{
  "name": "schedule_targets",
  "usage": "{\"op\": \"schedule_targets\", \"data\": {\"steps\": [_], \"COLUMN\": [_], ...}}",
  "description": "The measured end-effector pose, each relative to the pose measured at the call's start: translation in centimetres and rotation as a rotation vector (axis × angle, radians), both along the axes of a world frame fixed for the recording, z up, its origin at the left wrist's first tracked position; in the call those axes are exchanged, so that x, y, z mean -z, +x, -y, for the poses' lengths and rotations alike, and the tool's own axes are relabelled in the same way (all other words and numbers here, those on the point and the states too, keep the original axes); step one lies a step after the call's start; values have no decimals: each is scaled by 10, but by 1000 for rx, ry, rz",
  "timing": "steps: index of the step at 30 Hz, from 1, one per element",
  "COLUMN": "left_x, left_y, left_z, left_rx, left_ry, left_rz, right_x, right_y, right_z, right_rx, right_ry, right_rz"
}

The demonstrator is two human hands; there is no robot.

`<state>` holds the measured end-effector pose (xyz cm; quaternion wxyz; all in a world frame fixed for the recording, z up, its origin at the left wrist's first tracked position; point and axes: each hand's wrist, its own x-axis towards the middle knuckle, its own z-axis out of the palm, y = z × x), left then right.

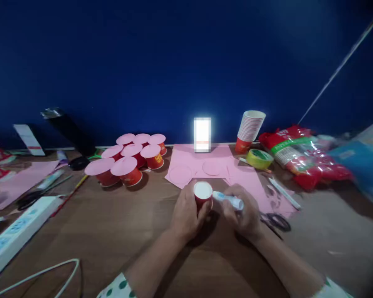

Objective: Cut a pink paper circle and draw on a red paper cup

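Left hand [186,216]: fingers and thumb wrapped round the sides of a red paper cup [203,202], clamped on it.
Right hand [245,212]: fingers closed on a white tube [237,203], its bluish tip pointing left at the cup.
Cup in work: middle of the scene, between the hands, white round end up; whether the tip touches its edge I cannot tell.
Far side of the hands: near edge of the pink paper [202,155] lies just beyond the cup, with two round outlines by that edge.
Left room: brown tabletop [127,231] runs from the left forearm to the white power strip [20,231]; a pale cable [71,265] loops in at the near left.
Far left limit: eight red cups [132,177] topped with pink discs [123,165], the discs overhanging their sides.
Right room: tighter close by; black scissor handles [278,222] lie just right of the right wrist, tabletop beyond them.
Far right limit: yellow tape roll [259,159], upright cup stack [250,129], red plastic packets [298,153].
Back edge: tabletop ends at a dark blue wall [143,62].
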<state>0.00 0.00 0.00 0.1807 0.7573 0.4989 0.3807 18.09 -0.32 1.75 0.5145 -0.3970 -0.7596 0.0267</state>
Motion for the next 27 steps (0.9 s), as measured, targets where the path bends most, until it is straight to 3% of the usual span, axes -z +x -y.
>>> {"op": "schedule_targets", "data": {"steps": [4,7,14,18,22,27], "left_x": [4,5,2,-1,-3,-4], "left_y": [0,0,-2,-2,-1,-1], "left_z": [0,1,1,0,-2,-1], "left_rx": [-32,-41,-87,-88,-83,-84], "left_ry": [29,80,295,338,359,331], "left_rz": [-24,-43,-116,-122,-125,-97], "right_x": [-2,-2,-7,-13,-15,-16], "right_y": [-1,0,3,6,15,20], "right_z": [3,3,-4,-6,-5,-2], "right_rx": [22,105,202,206,170,148], "right_ry": [-13,-92,-252,-381,-500,-485], "right_rz": [-11,-148,-274,-273,-421,-500]}}
